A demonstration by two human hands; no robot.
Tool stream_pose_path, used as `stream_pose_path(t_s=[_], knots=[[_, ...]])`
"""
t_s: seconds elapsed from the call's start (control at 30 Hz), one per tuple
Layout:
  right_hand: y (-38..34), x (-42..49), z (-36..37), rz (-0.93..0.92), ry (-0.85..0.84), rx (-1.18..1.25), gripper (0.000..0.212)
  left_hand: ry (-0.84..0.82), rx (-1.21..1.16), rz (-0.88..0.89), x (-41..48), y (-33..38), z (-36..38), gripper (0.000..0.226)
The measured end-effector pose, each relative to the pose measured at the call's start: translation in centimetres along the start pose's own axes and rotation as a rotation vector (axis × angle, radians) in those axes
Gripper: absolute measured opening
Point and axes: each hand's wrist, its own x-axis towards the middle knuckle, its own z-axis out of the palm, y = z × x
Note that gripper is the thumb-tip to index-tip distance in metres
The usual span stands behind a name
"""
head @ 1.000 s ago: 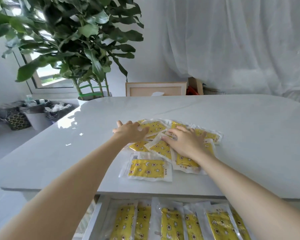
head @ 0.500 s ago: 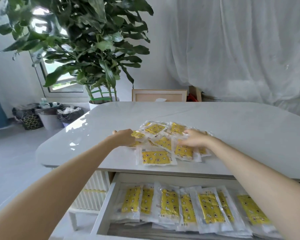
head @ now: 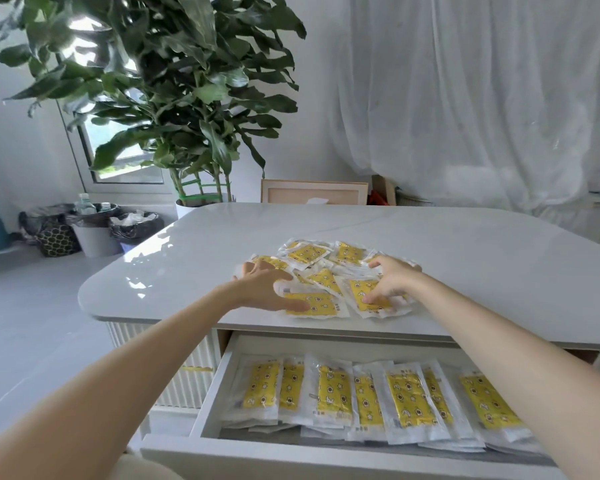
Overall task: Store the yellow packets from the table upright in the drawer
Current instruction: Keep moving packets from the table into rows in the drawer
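Observation:
Several yellow packets (head: 308, 253) in clear wrappers lie in a loose pile on the white table (head: 187, 271), near its front edge. My left hand (head: 262, 287) rests spread on the pile's left side, its thumb lying across the front packet (head: 321, 306). My right hand (head: 394, 280) sits on the right side, bent fingertips pressing a packet (head: 373, 304). Neither hand has lifted a packet. Below the table edge the white drawer (head: 212, 396) stands pulled out. A row of stored yellow packets (head: 333, 393) leans across it.
A big potted plant (head: 174, 109) stands behind the table's left corner, with a framed board (head: 314, 192) beside it. Lined bins (head: 94, 226) sit on the floor at left. White curtains hang at the back. A ribbed white cabinet front (head: 191, 368) lies left of the drawer.
The view has pulled back, showing the whole drawer. Both hands slid toward the table's front edge over the pile, and my left thumb now lies on the front packet.

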Motion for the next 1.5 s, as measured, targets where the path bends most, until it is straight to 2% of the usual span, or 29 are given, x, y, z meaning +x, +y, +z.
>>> stream_pose_path(t_s=[0.13, 0.37, 0.5, 0.6, 0.7, 0.77, 0.8, 0.87, 0.9, 1.0, 1.1, 1.2, 1.3, 1.37, 1.5], knots=[[0.1, -0.6, 0.2, 0.045, 0.021, 0.113, 0.097, -0.001, 0.111, 0.085, 0.0, 0.4, 0.4, 0.087], [0.5, -1.5, -0.1, 0.101, 0.069, 0.303, 0.108, -0.034, 0.040, 0.055, 0.5, 0.1, 0.0, 0.098], [0.6, -1.8, -0.3, 0.118, 0.046, 0.357, 0.114, -0.014, -0.050, 0.046, 0.7, 0.6, 0.0, 0.090], [0.3, -2.2, -0.3, 0.164, 0.003, 0.390, 0.117, 0.007, -0.028, 0.024, 0.8, 1.0, -0.1, 0.072], [0.3, -1.7, -0.2, 0.168, -0.023, 0.528, 0.103, 0.038, -0.106, 0.033, 0.7, 1.5, -0.5, 0.048], [1.0, -0.4, 0.1, 0.146, 0.006, 0.702, 0.096, 0.033, -0.264, 0.044, 0.5, 1.8, -0.9, 0.036], [0.9, -0.6, 0.0, 0.147, 0.008, 0.804, 0.084, 0.029, -0.373, 0.034, 0.4, 1.8, -1.1, 0.035], [0.2, -1.8, -0.7, 0.159, 0.003, 1.023, 0.041, 0.027, -0.666, -0.010, 0.1, 1.6, -1.4, 0.036], [0.0, -2.1, -1.0, 0.161, -0.002, 1.125, 0.026, 0.025, -0.836, -0.043, 0.0, 1.6, -1.5, 0.036], [-0.3, -2.8, -1.6, 0.122, -0.048, 1.387, 0.019, 0.056, -1.261, -0.135, -0.1, 1.4, -1.9, 0.043], [-1.4, -3.7, -1.7, 0.057, -0.212, 1.573, 0.018, 0.048, -1.478, -0.133, -0.2, 1.8, -2.1, 0.039], [-2.5, -4.1, -1.0, 0.049, -0.273, 1.534, 0.036, -0.024, -1.504, -0.055, -0.5, 3.1, -2.0, 0.032], [-3.1, -4.4, -0.4, 0.060, -0.300, 1.548, 0.014, -0.041, -1.450, 0.001, -0.4, 4.5, -1.7, 0.045], [-3.2, -4.5, -0.4, 0.063, -0.290, 1.553, 0.009, -0.012, -1.407, 0.015, -0.3, 5.1, -1.4, 0.048], [-2.9, -4.2, -0.5, 0.067, -0.218, 1.488, 0.009, 0.038, -1.291, 0.024, -0.4, 5.4, -1.2, 0.028]])
